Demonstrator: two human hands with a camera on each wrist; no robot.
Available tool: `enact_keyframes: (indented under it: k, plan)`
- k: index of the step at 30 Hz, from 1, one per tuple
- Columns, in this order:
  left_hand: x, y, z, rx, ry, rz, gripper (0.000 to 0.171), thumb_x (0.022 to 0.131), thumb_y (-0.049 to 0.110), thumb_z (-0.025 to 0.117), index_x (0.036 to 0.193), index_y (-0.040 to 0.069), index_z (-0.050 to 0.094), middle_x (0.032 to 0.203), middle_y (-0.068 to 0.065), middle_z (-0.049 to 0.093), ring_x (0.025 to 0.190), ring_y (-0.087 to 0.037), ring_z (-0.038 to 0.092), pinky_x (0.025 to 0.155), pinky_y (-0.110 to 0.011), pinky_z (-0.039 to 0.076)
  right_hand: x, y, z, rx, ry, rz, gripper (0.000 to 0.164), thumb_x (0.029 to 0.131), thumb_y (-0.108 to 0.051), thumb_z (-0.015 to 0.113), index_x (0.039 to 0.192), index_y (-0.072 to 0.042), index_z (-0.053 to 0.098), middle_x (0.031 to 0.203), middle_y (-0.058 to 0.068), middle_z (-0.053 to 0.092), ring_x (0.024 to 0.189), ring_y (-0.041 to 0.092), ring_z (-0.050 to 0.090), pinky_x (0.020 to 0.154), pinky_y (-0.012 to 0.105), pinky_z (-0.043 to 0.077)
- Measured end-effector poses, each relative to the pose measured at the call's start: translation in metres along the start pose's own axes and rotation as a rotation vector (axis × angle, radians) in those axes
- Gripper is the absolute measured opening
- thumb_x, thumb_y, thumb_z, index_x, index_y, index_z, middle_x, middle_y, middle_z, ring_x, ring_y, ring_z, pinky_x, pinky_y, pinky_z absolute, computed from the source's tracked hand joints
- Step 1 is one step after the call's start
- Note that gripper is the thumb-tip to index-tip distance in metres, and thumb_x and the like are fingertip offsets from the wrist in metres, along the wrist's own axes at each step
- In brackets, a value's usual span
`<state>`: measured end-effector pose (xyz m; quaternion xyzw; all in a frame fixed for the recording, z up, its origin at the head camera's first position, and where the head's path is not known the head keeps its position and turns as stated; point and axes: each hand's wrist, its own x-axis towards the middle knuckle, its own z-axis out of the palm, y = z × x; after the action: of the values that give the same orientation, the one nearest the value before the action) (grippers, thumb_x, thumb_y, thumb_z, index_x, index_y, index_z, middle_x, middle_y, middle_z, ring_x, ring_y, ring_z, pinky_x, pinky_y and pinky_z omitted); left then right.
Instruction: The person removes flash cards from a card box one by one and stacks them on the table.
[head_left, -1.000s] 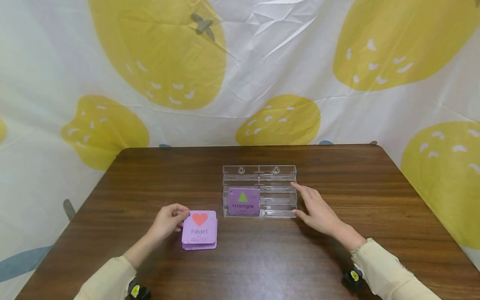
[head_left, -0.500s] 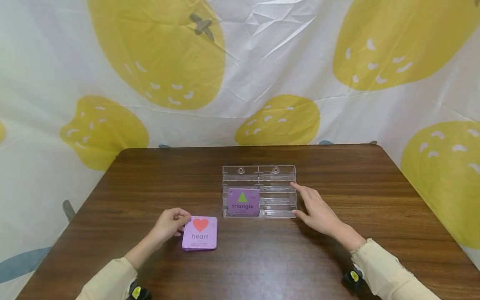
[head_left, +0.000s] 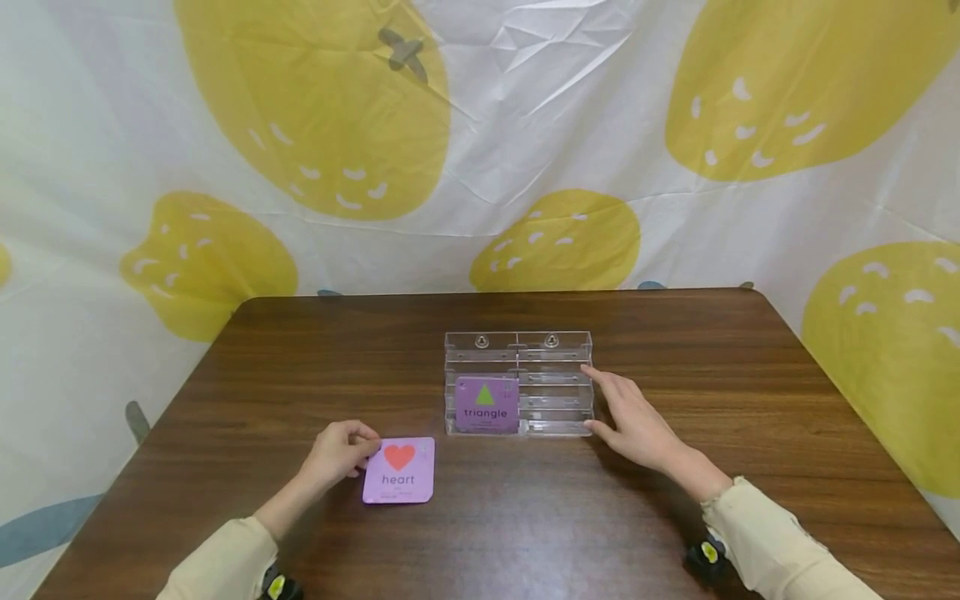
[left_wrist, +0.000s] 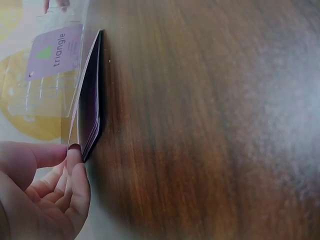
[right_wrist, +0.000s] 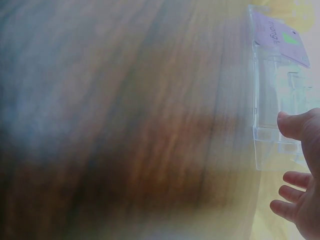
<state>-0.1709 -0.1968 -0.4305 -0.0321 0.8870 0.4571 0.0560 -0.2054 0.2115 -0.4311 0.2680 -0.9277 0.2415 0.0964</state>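
Note:
My left hand (head_left: 337,454) pinches the left edge of a purple heart card (head_left: 398,481) between thumb and fingers. In the left wrist view, that card's near edge is raised off a thin stack of cards (left_wrist: 90,107) on the table, and the two meet at the far end. A clear plastic rack (head_left: 557,402) stands upright at the middle of the table. It has two columns of tiers, and a purple triangle card (head_left: 486,405) sits low in its left column. Against the rack's right side, my right hand (head_left: 633,417) rests with fingers extended and thumb near the bottom corner.
The brown wooden table (head_left: 337,358) reaches back to a white curtain (head_left: 540,108) printed with big yellow fruit. A small dark device (head_left: 705,558) is on the right wrist, and another shows at the left wrist.
The heart card has come down toward the near side and now covers the stack that showed beneath it. My left hand moved slightly with it. My right hand and the rack stayed put.

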Motion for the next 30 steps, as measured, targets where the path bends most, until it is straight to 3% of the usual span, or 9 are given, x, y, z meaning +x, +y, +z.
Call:
enact_keyframes:
  k: [14, 30]
  plan:
    - [-0.0037, 0.006, -0.001, 0.11, 0.057, 0.05, 0.009, 0.079, 0.005, 0.064, 0.083, -0.003, 0.063, 0.069, -0.009, 0.065, 0.052, -0.013, 0.057, 0.043, -0.026, 0.047, -0.0003, -0.0006, -0.0009, 0.007, -0.01, 0.01, 0.076, 0.081, -0.015, 0.068, 0.142, -0.009, 0.022, 0.133, 0.019, 0.038, 0.121, 0.035, 0.035, 0.097, 0.05, 0.033]
    - [-0.0029, 0.0032, -0.0018, 0.155, 0.082, 0.041, 0.006, 0.079, 0.005, 0.064, 0.081, 0.0, 0.064, 0.065, -0.004, 0.063, 0.049, -0.011, 0.054, 0.042, -0.024, 0.045, -0.0008, -0.0012, -0.0009, 0.01, -0.016, 0.014, 0.076, 0.081, -0.016, 0.068, 0.142, -0.009, 0.022, 0.132, 0.019, 0.039, 0.121, 0.035, 0.035, 0.096, 0.05, 0.034]
